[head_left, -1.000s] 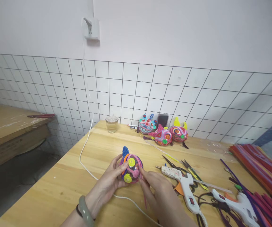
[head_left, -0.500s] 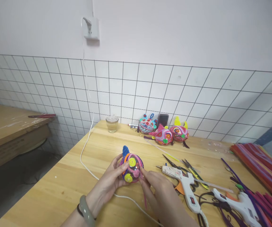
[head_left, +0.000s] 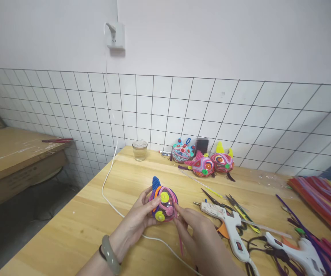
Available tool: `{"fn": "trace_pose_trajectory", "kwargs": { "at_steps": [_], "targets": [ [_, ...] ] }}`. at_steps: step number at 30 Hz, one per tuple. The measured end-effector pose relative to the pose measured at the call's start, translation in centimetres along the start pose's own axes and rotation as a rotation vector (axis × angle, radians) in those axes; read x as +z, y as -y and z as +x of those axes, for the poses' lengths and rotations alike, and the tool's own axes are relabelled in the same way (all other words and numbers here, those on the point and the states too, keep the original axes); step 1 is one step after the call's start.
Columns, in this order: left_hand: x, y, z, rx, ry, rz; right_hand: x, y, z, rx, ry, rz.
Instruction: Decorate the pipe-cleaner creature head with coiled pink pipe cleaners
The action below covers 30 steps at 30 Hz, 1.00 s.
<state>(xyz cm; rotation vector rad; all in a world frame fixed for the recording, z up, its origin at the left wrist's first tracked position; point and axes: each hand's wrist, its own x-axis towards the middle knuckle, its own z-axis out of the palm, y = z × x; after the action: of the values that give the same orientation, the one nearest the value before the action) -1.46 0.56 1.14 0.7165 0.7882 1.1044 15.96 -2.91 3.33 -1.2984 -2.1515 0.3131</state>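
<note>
My left hand (head_left: 135,224) is wrapped round a small ball-shaped toy (head_left: 163,199) made of coloured pipe cleaners, with a blue horn and yellow-green discs. It holds the toy just above the wooden table (head_left: 76,234). My right hand (head_left: 201,239) pinches a pink pipe cleaner (head_left: 179,239) against the toy's right side; the loose end hangs down toward the table. A grey-green bangle sits on my left wrist.
A white glue gun (head_left: 230,230) lies right of my hands, a second one (head_left: 296,249) farther right. Scissors (head_left: 234,205), a white cable (head_left: 110,184), a glass jar (head_left: 139,150), three finished toys (head_left: 202,163) by the tiled wall, and piles of pipe cleaners (head_left: 320,203) at the right.
Both hands keep their hold on the toy and the pink pipe cleaner. The view has shifted slightly left and down; nothing on the table has moved.
</note>
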Motion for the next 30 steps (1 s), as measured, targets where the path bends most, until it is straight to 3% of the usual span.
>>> {"fn": "trace_pose_trajectory", "kwargs": {
  "at_steps": [13, 30],
  "targets": [
    [0.44, -0.16, -0.21, 0.033, -0.034, 0.026, -0.32, 0.26, 0.21, 0.159, 0.088, 0.188],
    [0.67, -0.19, -0.06, 0.038, -0.051, 0.054, -0.60, 0.49, 0.26, 0.141, 0.083, 0.187]
  ]
}}
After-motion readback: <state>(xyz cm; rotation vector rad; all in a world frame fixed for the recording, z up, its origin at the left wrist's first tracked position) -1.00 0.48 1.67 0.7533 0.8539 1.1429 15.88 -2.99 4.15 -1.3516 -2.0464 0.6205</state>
